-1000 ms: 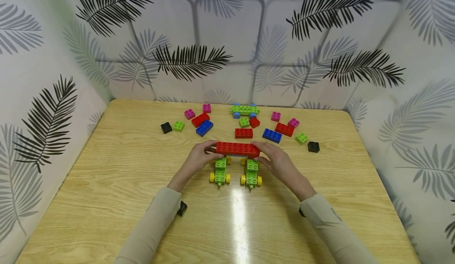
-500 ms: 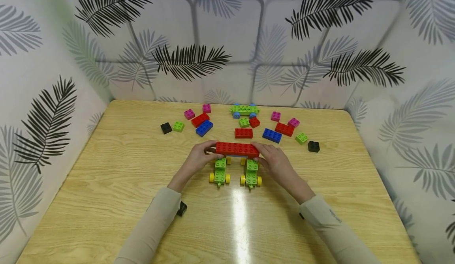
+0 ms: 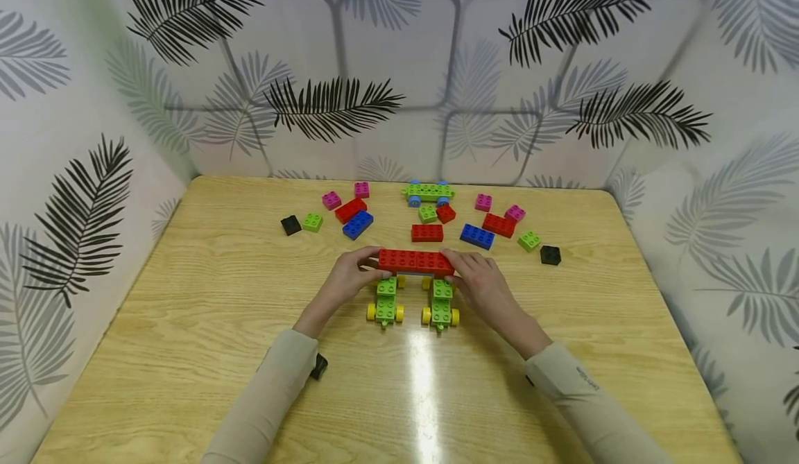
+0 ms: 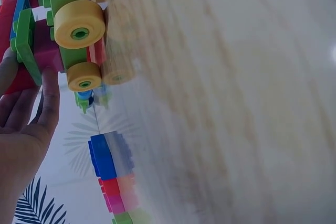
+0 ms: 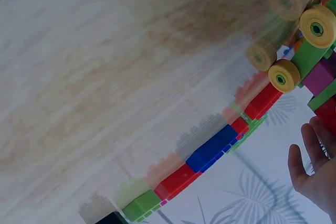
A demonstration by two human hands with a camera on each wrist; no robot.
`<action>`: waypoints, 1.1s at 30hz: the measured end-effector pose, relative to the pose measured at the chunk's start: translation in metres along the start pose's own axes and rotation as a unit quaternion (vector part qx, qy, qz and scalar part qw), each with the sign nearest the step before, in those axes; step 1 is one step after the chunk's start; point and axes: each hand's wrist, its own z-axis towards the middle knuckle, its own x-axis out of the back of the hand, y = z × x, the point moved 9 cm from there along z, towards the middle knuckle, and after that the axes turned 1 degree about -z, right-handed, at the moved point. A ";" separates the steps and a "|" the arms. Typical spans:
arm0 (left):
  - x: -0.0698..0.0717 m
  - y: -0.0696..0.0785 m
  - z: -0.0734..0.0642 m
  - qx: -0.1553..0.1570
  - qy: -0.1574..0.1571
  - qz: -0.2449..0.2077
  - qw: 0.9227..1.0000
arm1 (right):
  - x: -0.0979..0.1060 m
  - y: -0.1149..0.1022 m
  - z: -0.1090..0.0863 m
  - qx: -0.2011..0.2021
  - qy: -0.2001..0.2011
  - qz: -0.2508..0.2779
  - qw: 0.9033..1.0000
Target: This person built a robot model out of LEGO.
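Two red bricks [image 3: 397, 259] lie end to end as a beam across two green wheeled bases [image 3: 385, 311] with yellow wheels. My left hand [image 3: 345, 278] grips the beam's left end between thumb and fingers. The right end is held by my right hand [image 3: 487, 289], its thumb in front and fingers on the top and end. Beneath the beam, the left wrist view shows a blue piece [image 4: 20, 14], a green brick [image 4: 26, 45] and a magenta brick [image 4: 46, 43] stacked on the base. In the right wrist view another magenta brick [image 5: 320, 76] sits above the other base.
Behind the build lie loose red, blue [image 3: 477, 236], green, pink and black bricks [image 3: 551, 255] on the wooden table [image 3: 206, 297]. A green base with blue wheels [image 3: 428, 192] stands at the back edge. A leaf-patterned curtain [image 3: 399, 131] rises behind.
Both hands stay on the ends of the red beam with hardly any movement. The head view has shifted very slightly.
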 end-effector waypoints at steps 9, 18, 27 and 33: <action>0.001 -0.003 0.000 0.001 -0.002 0.002 1.000 | 0.003 0.000 0.002 0.001 0.008 0.045 0.999; 0.000 -0.001 0.001 -0.007 -0.007 0.003 1.000 | 0.001 0.004 0.002 0.001 0.005 0.081 0.997; 0.002 0.002 0.000 -0.011 -0.006 0.007 1.000 | -0.003 0.006 0.002 -0.014 0.000 0.101 0.995; 0.001 0.002 0.001 -0.012 -0.007 0.004 1.000 | -0.002 0.007 0.003 -0.032 -0.012 0.112 0.993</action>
